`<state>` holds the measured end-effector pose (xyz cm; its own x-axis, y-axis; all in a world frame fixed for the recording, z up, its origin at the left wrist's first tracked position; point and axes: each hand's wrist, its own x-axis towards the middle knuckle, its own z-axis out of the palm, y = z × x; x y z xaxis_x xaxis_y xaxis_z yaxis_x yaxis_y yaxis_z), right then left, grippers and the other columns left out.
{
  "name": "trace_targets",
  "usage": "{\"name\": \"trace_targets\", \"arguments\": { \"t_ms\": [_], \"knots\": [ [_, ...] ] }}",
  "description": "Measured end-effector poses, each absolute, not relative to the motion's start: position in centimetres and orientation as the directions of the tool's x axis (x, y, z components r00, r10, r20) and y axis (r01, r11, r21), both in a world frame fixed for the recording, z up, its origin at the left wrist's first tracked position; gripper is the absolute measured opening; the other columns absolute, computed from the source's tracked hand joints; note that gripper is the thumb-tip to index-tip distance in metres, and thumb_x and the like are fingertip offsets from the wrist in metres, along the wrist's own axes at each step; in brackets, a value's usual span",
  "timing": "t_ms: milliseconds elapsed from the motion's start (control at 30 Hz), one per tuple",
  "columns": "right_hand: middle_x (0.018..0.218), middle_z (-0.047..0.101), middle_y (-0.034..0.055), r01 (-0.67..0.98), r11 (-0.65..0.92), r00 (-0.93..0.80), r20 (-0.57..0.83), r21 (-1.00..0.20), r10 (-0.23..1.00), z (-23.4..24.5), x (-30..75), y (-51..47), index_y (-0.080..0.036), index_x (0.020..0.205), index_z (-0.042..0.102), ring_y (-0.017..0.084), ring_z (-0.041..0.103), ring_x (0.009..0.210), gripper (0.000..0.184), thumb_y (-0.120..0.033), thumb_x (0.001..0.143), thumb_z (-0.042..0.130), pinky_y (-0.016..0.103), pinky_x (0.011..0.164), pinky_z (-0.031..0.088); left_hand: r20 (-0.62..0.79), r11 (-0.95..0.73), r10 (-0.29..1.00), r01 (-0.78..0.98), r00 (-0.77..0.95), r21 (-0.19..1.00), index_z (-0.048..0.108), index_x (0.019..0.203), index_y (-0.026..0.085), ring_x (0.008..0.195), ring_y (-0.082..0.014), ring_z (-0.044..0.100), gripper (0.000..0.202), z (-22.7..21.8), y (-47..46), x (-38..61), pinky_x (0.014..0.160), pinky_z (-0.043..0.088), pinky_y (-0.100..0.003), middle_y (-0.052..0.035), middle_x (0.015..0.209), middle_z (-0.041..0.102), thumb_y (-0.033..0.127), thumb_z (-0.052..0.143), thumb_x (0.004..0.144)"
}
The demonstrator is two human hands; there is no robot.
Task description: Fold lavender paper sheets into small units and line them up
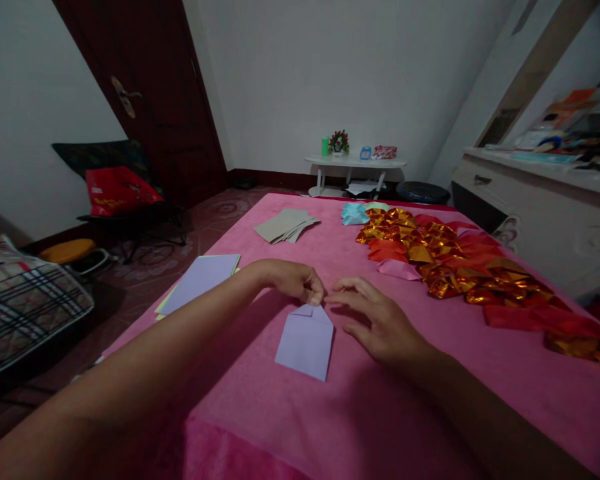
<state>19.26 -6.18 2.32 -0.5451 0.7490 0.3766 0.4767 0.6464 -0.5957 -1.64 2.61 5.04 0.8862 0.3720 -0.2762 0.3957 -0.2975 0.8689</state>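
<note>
A sheet of lilac paper [305, 345] lies flat on the pink cloth, its far end folded in to a blunt point. My left hand [296, 281] reaches over that far end, fingers pinched on the paper's folded tip. My right hand [377, 317] is just right of the tip, fingers apart and slightly curved, with nothing in them. Whether its fingertips touch the paper's edge is hard to tell. A stack of lilac and yellow sheets [200, 283] rests left of my left forearm.
Greyish paper pieces [286, 225] lie fanned toward the far left. Folded gold foil [445, 267], red, orange and blue paper shapes cover the right side of the pink-covered surface [240, 393]. A white dresser [525, 207] stands right; a chair with a red bag [120, 190] is left.
</note>
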Motion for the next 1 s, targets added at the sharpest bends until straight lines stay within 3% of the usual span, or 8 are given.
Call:
{"name": "trace_targets", "arguments": {
  "t_ms": [100, 200, 400, 500, 667, 767, 867, 1000],
  "knots": [
    [0.115, 0.057, 0.0065, 0.445, 0.820, -0.684, 0.454, -0.361, 0.571, 2.0, 18.9, -6.5, -0.026, 0.113, 0.062, 0.017, 0.052, 0.107, 0.034, -0.009, 0.085, 0.051, 0.034, 0.089, 0.043, -0.324, -0.346, 0.299, 0.418, 0.898, 0.840, 0.066, 0.053, 0.017, 0.054, -0.0125, 0.049, 0.009, 5.5, 3.2, 0.7, 0.059, 0.043, -0.024, 0.0049, 0.051, 0.056, 0.010, 0.067, 0.057],
    [0.112, 0.061, 0.0077, 0.420, 0.877, -0.736, 0.477, -0.235, 0.480, 1.5, 19.1, -6.5, -0.023, 0.111, 0.062, 0.017, 0.053, 0.103, 0.031, -0.010, 0.086, 0.048, 0.035, 0.085, 0.044, -0.367, -0.415, 0.261, 0.447, 0.893, 0.792, 0.069, 0.056, 0.018, 0.056, -0.0135, 0.053, 0.020, 6.2, 3.4, 2.9, 0.061, 0.046, -0.024, 0.0068, 0.049, 0.058, 0.000, 0.062, 0.052],
    [0.104, 0.066, 0.0082, 0.395, 0.895, -0.760, 0.474, -0.208, 0.445, 1.1, 19.9, -6.4, -0.019, 0.104, 0.064, 0.020, 0.057, 0.096, 0.027, -0.010, 0.084, 0.049, 0.038, 0.083, 0.044, -0.525, -0.669, 0.217, 0.517, 0.823, 0.534, 0.071, 0.064, 0.011, 0.057, -0.0109, 0.050, 0.024, 7.6, 4.0, 6.0, 0.059, 0.041, -0.020, 0.0050, 0.049, 0.057, -0.004, 0.053, 0.060],
    [0.100, 0.068, 0.0064, 0.375, 0.899, -0.772, 0.461, -0.225, 0.438, 0.8, 20.3, -6.2, -0.020, 0.101, 0.065, 0.019, 0.059, 0.094, 0.025, -0.010, 0.085, 0.049, 0.037, 0.083, 0.044, -0.525, -0.749, 0.236, 0.497, 0.818, 0.437, 0.070, 0.065, 0.011, 0.056, -0.0110, 0.049, 0.021, 7.6, 4.3, 7.3, 0.058, 0.040, -0.021, 0.0030, 0.053, 0.059, -0.002, 0.054, 0.063],
    [0.105, 0.068, 0.0063, 0.354, 0.877, -0.770, 0.431, -0.325, 0.471, 0.3, 21.1, -6.0, -0.019, 0.099, 0.064, 0.017, 0.061, 0.096, 0.022, -0.010, 0.083, 0.052, 0.033, 0.086, 0.046, -0.358, -0.837, 0.286, 0.414, 0.889, 0.359, 0.071, 0.072, 0.014, 0.057, -0.0097, 0.050, 0.022, 6.5, 4.2, 7.8, 0.058, 0.038, -0.021, 0.0010, 0.065, 0.065, 0.002, 0.054, 0.067],
    [0.110, 0.067, 0.0063, 0.370, 0.850, -0.759, 0.406, -0.374, 0.509, 0.3, 21.2, -6.4, -0.020, 0.099, 0.064, 0.017, 0.060, 0.098, 0.022, -0.010, 0.085, 0.050, 0.032, 0.088, 0.046, -0.119, -0.848, 0.417, 0.433, 0.901, 0.305, 0.070, 0.078, 0.015, 0.063, -0.0121, 0.053, 0.015, 4.8, 3.4, 6.2, 0.059, 0.039, -0.022, -0.0018, 0.073, 0.066, 0.011, 0.058, 0.071],
    [0.109, 0.066, 0.0078, 0.390, 0.845, -0.747, 0.410, -0.367, 0.523, 0.3, 21.0, -7.0, -0.019, 0.099, 0.063, 0.017, 0.059, 0.098, 0.022, -0.011, 0.088, 0.046, 0.033, 0.086, 0.047, 0.148, -0.869, 0.433, 0.368, 0.889, 0.330, 0.069, 0.089, 0.014, 0.085, -0.0165, 0.058, 0.016, 3.0, 1.9, 3.6, 0.073, 0.045, -0.025, -0.0066, 0.090, 0.066, 0.015, 0.063, 0.074],
    [0.101, 0.066, 0.0098, 0.490, 0.816, -0.707, 0.409, -0.306, 0.578, 0.3, 20.5, -8.0, -0.017, 0.098, 0.063, 0.018, 0.058, 0.090, 0.023, -0.012, 0.090, 0.043, 0.031, 0.074, 0.048, 0.291, -0.886, 0.399, 0.282, 0.870, 0.369, 0.068, 0.099, 0.016, 0.099, -0.0175, 0.059, 0.020, 1.6, -1.1, 0.4, 0.088, 0.045, -0.030, -0.0090, 0.104, 0.065, 0.015, 0.055, 0.084]
  ]
}}
